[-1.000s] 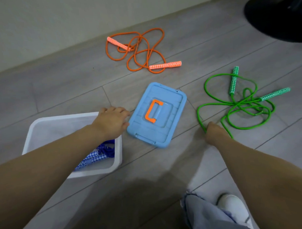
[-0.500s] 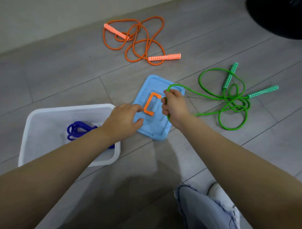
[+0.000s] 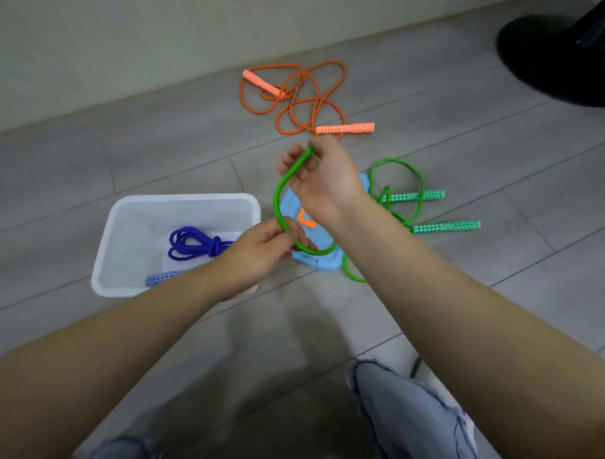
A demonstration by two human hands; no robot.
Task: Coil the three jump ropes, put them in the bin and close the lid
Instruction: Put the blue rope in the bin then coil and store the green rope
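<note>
Both hands pinch our green jump rope [image 3: 278, 199]: our left hand [image 3: 260, 253] low, our right hand [image 3: 321, 180] raised, above the blue lid [image 3: 324, 261]. We see the blue rope [image 3: 192, 245] coiled inside the white bin [image 3: 122, 215], the orange rope [image 3: 296, 95] loose beyond.

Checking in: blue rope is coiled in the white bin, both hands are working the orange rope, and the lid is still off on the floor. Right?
Not quite. The head view shows both hands, left hand and right hand, holding the green rope, not the orange rope, which lies untouched near the wall. The blue rope is coiled in the white bin, and the lid is off, on the floor.
</note>
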